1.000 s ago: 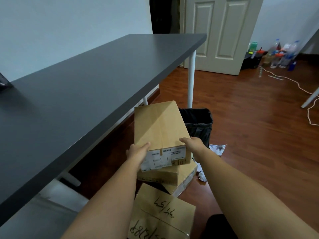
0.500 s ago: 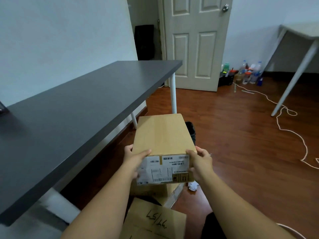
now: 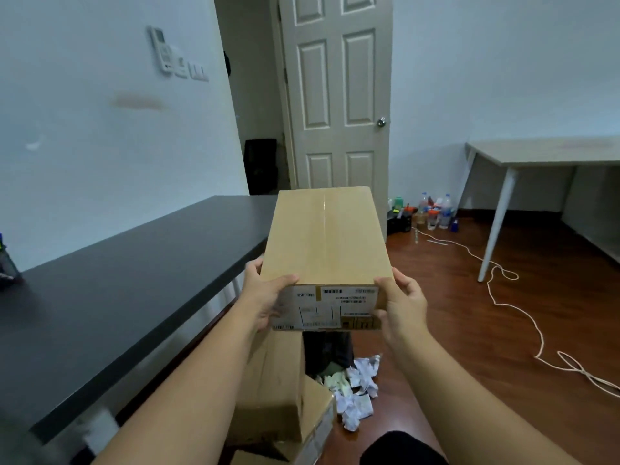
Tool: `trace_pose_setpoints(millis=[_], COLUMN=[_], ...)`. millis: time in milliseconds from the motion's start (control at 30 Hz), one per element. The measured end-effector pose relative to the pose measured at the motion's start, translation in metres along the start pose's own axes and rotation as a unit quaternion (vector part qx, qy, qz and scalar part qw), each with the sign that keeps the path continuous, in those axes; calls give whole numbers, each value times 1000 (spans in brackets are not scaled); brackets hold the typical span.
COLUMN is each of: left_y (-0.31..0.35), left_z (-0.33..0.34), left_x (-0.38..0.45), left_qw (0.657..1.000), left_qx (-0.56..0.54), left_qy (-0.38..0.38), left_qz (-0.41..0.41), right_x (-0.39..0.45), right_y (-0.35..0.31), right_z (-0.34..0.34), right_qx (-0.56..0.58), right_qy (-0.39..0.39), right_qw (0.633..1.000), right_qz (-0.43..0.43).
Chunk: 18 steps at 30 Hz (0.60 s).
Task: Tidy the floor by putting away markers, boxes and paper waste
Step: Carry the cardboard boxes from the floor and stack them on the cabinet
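I hold a long brown cardboard box (image 3: 325, 239) with white shipping labels on its near end, lifted level in front of me at about the height of the dark table top. My left hand (image 3: 265, 297) grips its near left corner and my right hand (image 3: 399, 303) grips its near right corner. Below it more cardboard boxes (image 3: 278, 394) are stacked on the floor. Crumpled white paper waste (image 3: 355, 391) lies on the wooden floor just right of that stack. A black bin (image 3: 330, 350) shows partly behind the held box.
A dark grey table (image 3: 117, 297) runs along the left wall. A white door (image 3: 335, 95) stands ahead, with bottles (image 3: 432, 211) on the floor beside it. A pale desk (image 3: 543, 152) stands at right, and a white cord (image 3: 523, 317) snakes across the floor.
Both hands have raised the box from the stack on the floor to table height. My view has tilted up, showing more of the door and walls.
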<state>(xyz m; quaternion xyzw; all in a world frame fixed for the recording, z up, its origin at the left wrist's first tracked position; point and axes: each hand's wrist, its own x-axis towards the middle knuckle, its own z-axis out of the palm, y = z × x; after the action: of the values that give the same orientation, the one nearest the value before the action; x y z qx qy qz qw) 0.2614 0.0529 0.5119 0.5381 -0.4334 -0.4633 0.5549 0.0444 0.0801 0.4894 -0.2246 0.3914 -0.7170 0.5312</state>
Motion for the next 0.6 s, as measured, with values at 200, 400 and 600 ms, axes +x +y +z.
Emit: trace_pose_setpoints(millis=[200, 400, 600], left_y=[75, 138, 176], left_z=[-25, -104, -195], left_x=[-31, -75, -125], left_qw=[992, 978, 960], left_qx=[-25, 14, 24], left_qy=[-18, 14, 114], left_qz=[121, 207, 255], right_x=[-34, -80, -136], right_y=[-38, -39, -29], right_z=[49, 124, 200], right_qx=[92, 149, 169], right_qy=[-66, -160, -286], right_qw=[992, 975, 943], right_qz=[-57, -40, 16])
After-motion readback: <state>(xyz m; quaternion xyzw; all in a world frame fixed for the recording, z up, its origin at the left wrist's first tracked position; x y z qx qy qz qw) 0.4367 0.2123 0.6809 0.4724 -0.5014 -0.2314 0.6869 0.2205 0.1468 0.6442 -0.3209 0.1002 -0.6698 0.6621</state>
